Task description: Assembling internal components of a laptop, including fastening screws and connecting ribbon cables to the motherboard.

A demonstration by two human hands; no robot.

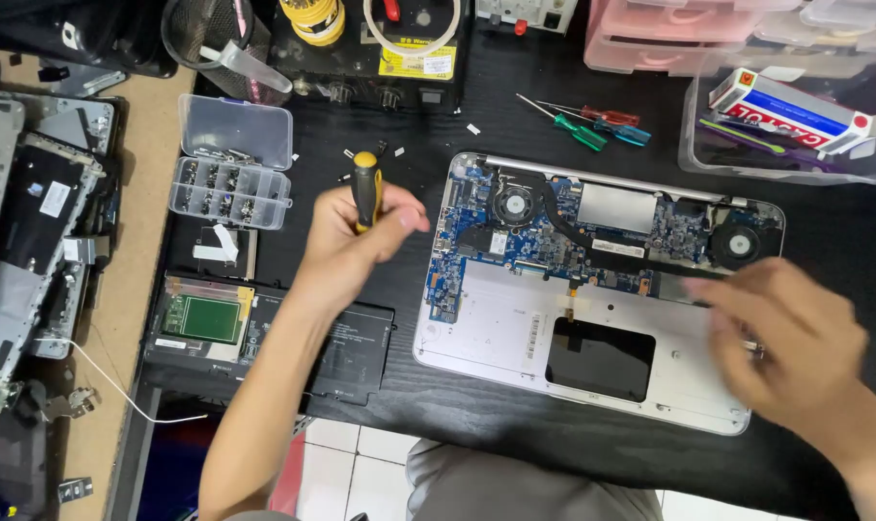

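- The person's grey-clad lap (515, 487) sat lowest in view, at the near edge of the black table (476, 410).
- The left hand (356, 236) was clenched around a screwdriver (365, 188) with a yellow and black handle, held upright above the table, just left of the opened laptop (592, 289).
- The right hand (795, 347) was blurred over the laptop's right palm-rest area, fingers spread; whether it gripped anything could not be told.
- The laptop lay bottom-up with its cover off, showing a blue circuit board (476, 232), two fans (515, 205) and a black rectangular gap (600, 359) near its front edge.
- A flat black battery pack (356, 352) lay under the left forearm, beside a green board part (203, 316).
- A clear screw organiser (230, 188) stood open behind them.
- More screwdrivers (592, 125) lay behind the laptop, near a clear tub (795, 169) holding a red, white and blue box (795, 111).
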